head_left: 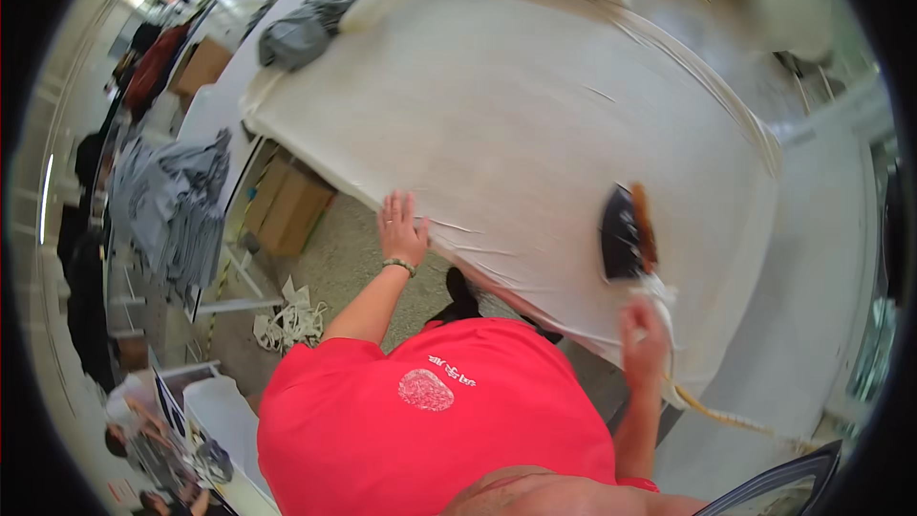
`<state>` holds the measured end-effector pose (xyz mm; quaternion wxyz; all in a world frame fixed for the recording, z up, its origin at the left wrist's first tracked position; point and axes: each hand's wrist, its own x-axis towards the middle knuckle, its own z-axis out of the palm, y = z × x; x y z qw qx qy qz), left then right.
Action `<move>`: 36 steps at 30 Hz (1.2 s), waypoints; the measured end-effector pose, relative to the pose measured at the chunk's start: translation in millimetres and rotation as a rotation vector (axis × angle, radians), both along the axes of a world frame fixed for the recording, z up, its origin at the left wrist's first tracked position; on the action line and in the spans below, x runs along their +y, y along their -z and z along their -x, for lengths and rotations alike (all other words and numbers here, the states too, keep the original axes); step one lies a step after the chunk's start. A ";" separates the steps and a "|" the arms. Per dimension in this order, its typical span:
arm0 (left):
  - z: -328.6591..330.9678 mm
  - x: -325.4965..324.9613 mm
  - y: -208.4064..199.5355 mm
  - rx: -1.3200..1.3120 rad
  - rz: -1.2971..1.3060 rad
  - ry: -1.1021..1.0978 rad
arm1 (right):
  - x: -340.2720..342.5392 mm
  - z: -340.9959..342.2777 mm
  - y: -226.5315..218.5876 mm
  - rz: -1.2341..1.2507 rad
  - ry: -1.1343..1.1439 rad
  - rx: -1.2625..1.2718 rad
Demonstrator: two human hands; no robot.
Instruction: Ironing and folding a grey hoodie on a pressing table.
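Observation:
A cream cloth cover (497,105) is stretched over the large ironing table in front of me. On its right part rests an iron (621,239) with a dark body and a brown handle. My left hand (402,234) lies on the table's near edge, fingers stretched out, holding nothing. Just below the iron's near end is my right hand (646,333), off the handle and slightly blurred. Its fingers are curled, and what they close on is too unclear to name. Beside that hand runs the iron's pale cord (707,409), trailing off to the lower right.
Grey garments (306,33) lie bunched at the table's far left corner. More grey garments (172,201) are piled on a side table at left. Below stand a cardboard box (287,201) and a heap of white strips (291,320) on the floor. Other people sit at lower left.

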<state>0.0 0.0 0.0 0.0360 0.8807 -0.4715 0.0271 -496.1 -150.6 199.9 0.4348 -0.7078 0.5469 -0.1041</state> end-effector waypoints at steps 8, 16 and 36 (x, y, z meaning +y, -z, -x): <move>-182.7 99.4 -9.4 0.744 0.339 -0.997 | -92.3 -173.2 39.6 0.756 0.060 0.432; -42.5 -63.0 -167.9 0.529 0.788 0.579 | -0.9 -418.7 73.5 -0.625 -0.211 -0.662; -665.4 -156.7 -70.8 0.829 1.060 -0.619 | -33.3 -503.3 138.8 -0.785 0.563 -0.394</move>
